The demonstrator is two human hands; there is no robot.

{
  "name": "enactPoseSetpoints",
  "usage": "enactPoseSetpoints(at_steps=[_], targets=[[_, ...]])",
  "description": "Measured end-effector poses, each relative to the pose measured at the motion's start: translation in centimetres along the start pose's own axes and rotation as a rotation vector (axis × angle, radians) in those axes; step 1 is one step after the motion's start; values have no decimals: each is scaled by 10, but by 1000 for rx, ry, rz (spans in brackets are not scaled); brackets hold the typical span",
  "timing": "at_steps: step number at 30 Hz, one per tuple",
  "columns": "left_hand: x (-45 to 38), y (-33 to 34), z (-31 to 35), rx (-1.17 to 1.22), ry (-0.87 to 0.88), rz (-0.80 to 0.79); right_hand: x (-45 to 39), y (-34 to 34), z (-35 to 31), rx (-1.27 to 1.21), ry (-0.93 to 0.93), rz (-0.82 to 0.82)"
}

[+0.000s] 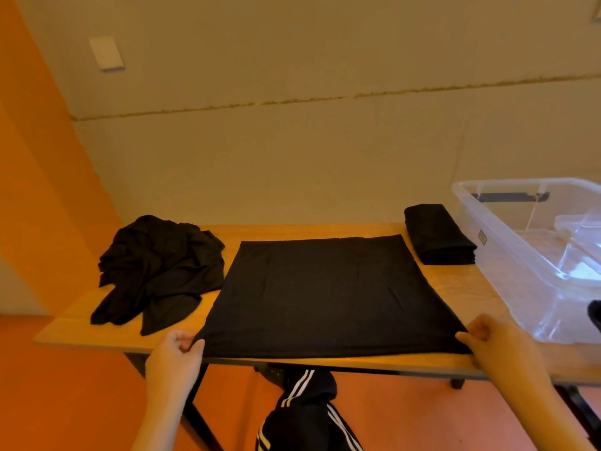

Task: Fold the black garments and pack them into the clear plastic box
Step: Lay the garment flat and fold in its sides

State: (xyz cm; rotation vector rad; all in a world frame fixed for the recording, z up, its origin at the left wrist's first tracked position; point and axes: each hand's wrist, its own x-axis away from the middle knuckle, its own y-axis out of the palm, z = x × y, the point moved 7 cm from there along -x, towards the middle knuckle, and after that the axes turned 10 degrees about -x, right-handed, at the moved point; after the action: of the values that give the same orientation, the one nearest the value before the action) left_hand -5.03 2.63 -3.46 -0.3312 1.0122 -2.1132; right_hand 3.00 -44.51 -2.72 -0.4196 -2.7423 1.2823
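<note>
corners first: your left hand and right hand each pinch a near corner of the flat black garment at the table edge, ready to fold it away. folded one waits beside the clear plastic box, far right; crumpled pile left.

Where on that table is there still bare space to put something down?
Bare wood shows on the table left front corner, before the crumpled pile, and between the spread garment and clear box. The middle and the folded stack are crowded.
</note>
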Motion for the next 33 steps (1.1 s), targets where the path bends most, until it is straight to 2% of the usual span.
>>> enactPoseSetpoints(at_steps=[2,4,6,8,10,12,15,18,20,23,25,28,33], targets=[[2,-4,15,-99,93,85,1,-5,-14,-8,-96,75],[8,-1,46,-146,287,125,4,0,-43,-42,-308,79],[14,22,80,-151,492,21,6,26,-77,34,-480,-92],[13,54,99,-256,591,-141,7,63,-95,165,-558,-346],[2,76,96,-467,588,-252,0,81,-91,262,-536,-473],[-12,80,80,-617,551,-276,-16,80,-70,338,-462,-446],[-19,77,64,-699,496,-289,-33,65,-45,413,-323,-396],[-22,80,77,-713,488,-267,-40,66,-56,489,-309,-368],[-25,89,104,-673,574,-243,-48,76,-85,445,-381,-373],[-31,118,147,-630,729,-359,-61,107,-138,367,-519,-495],[-43,141,162,-657,768,-439,-75,133,-162,356,-564,-570],[-80,158,161,-639,706,-455,-106,160,-169,379,-554,-593],[-139,146,126,-698,516,-386,-162,148,-144,364,-412,-449]])
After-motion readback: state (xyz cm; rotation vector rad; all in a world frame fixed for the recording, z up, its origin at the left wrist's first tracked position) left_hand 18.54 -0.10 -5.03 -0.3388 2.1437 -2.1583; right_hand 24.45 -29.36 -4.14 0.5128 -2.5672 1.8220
